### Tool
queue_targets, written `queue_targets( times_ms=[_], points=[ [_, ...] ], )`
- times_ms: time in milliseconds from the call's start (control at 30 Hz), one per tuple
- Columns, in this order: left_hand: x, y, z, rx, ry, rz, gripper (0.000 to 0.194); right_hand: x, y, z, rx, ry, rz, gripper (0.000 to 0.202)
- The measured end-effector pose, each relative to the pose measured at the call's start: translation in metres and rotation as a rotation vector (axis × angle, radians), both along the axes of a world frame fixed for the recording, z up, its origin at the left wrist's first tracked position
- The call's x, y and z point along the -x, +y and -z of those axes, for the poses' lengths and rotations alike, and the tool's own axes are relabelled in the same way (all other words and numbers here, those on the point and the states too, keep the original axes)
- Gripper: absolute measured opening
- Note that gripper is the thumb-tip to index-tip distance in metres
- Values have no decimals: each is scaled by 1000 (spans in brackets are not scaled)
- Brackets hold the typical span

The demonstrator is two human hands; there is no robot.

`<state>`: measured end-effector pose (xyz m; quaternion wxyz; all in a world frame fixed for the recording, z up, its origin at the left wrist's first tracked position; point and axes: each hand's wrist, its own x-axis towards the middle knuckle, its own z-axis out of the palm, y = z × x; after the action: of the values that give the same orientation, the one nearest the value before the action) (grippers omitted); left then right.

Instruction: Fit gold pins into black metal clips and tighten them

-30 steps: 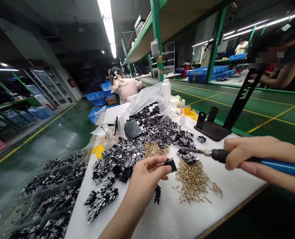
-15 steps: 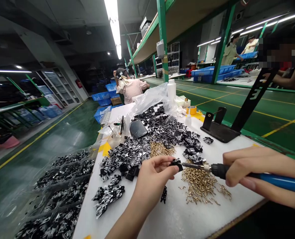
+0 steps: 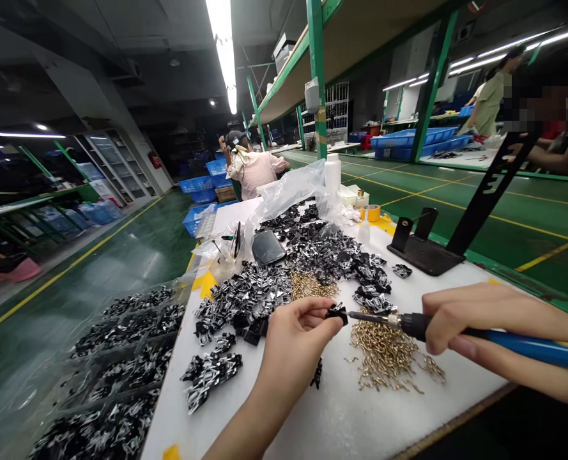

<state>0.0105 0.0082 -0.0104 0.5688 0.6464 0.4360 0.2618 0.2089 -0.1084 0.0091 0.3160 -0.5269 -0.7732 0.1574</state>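
Between the thumb and fingers of my left hand (image 3: 296,335) is a small black part with shiny metal on it (image 3: 337,313). My right hand (image 3: 480,319) is wrapped round the blue and black handle of a soldering iron (image 3: 413,324). The iron points left, its tip at the right edge of the black part; whether they touch I cannot tell. Below the iron lies a heap of small bent brass-coloured pieces (image 3: 384,358). A second brass-coloured heap (image 3: 310,286) sits behind my left hand, among piled black-and-silver parts (image 3: 257,291).
Clear plastic trays of similar parts (image 3: 130,364) stand left of the white table (image 3: 351,421). A black notched stand (image 3: 430,255), orange tape roll (image 3: 370,213), white bottle (image 3: 332,172) and dark rectangular object (image 3: 268,248) are farther back. A person in pink (image 3: 255,169) sits beyond.
The iron's tip and my right hand have shifted slightly left and up. The black part has turned a little in my left fingers. A standing person in the background has moved right.
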Motion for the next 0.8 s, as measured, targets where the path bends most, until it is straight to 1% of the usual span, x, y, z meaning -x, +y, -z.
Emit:
queue_targets(
  times_ms=[233,400,567,633,667,800],
  points=[
    [0,0,1,0,-5,-4,21,-1,0,1,-13,-20,1,24],
    [1,1,1,-8,8,1,23,-1,1,-1,32,-34,-25,24],
    [1,4,2,50,-13,39,25,-2,-2,-6,24,-31,-17,26],
    [1,5,2,75,-30,51,25,-9,-4,-7,-25,-66,45,24],
    [1,5,2,80,-32,54,25,-15,-5,-6,-52,-99,97,23],
    [2,7,1,87,-11,69,23,-52,-6,4,-91,-296,312,21]
  ],
)
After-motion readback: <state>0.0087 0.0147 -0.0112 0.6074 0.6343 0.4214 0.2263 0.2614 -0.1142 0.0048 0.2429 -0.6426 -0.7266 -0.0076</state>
